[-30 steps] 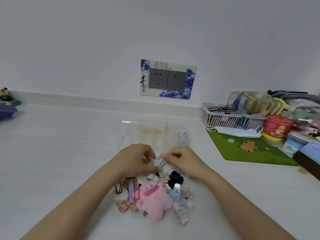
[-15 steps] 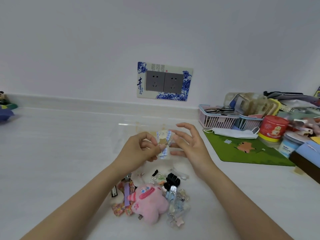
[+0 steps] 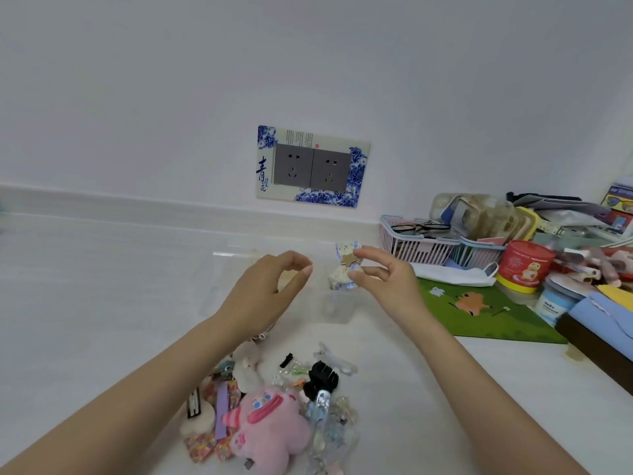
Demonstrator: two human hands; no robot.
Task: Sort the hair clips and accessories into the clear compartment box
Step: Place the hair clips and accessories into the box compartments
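Observation:
My right hand (image 3: 383,279) pinches a small blue-and-cream fabric bow clip (image 3: 345,269) with a tan flower, held above the right end of the clear compartment box (image 3: 337,308). The box is nearly invisible on the white counter; its far edge glints behind my hands. My left hand (image 3: 263,289) hovers over the box's left part, fingers curled apart and holding nothing. Near me lies the pile of accessories: a pink plush (image 3: 270,430), a black claw clip (image 3: 322,380), clear clips (image 3: 334,361), and a floral bow with a purple clip (image 3: 219,416).
A green mat (image 3: 479,313) lies to the right with a white face mask (image 3: 452,274) on it. Behind are pink baskets (image 3: 411,248), a red tin (image 3: 524,265), a blue-lidded jar (image 3: 555,299) and clutter. A wall socket (image 3: 311,166) sits above the counter.
Both hands lifted the bow clip off the pile and forward. My left hand let go and drew left; my right hand carried the clip over the box's right end.

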